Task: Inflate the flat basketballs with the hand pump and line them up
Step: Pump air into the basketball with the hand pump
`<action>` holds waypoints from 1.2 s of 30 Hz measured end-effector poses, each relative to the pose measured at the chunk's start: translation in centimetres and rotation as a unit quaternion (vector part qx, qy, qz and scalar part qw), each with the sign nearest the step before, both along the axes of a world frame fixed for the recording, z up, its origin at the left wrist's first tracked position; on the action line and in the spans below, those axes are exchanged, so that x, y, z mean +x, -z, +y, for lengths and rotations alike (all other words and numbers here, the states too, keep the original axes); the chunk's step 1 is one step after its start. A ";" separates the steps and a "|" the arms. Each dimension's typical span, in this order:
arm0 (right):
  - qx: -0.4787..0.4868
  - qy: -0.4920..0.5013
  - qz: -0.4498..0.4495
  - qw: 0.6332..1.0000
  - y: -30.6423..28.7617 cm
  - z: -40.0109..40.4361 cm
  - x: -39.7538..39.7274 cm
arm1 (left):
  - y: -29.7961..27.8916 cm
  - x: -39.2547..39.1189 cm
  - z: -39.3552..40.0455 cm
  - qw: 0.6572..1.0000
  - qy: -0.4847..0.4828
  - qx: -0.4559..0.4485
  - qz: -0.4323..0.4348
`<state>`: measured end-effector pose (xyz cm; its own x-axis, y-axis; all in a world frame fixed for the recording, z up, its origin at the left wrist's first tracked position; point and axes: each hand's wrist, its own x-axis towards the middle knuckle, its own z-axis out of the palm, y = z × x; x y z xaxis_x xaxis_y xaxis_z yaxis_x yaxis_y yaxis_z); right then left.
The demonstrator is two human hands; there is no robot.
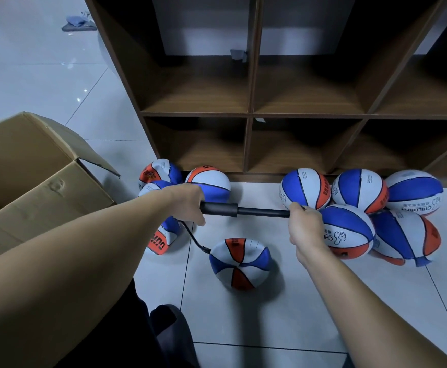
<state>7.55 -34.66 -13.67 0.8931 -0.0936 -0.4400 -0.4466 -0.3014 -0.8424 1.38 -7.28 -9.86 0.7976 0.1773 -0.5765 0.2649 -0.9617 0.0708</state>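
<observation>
Mid-pumping: left hand [188,205] grips the pump [233,209] barrel, right hand [303,227] holds its handle pulled out, so next looks like a push in to fill the ball [239,264].

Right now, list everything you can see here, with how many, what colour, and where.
Round basketballs: five, blue-white-orange, right, by the shelf.
Flat basketballs: four, same colours, left, by the box.
Ball being pumped: one, half-collapsed, centre floor, joined to the hose.
Hand pump: one, black, held level.
Hose: one, black.
Shelf unit: one, brown, behind.
Cardboard box: one, open, left.
Left hand: grip on the barrel.
Right hand: grip on the handle end.
</observation>
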 end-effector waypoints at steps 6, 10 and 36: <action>-0.053 0.007 -0.080 0.995 -0.4 0.8 -0.4 | 0.6 -0.5 -0.6 0.992 0.000 0.083 -0.090; -0.066 0.036 -0.131 0.989 -1.2 0.9 -0.5 | 0.1 -0.5 -1.2 0.985 -0.001 0.121 -0.119; -0.019 -0.061 -0.089 0.994 -1.4 4.1 -3.5 | -0.9 0.1 -6.2 0.982 0.076 0.093 -0.146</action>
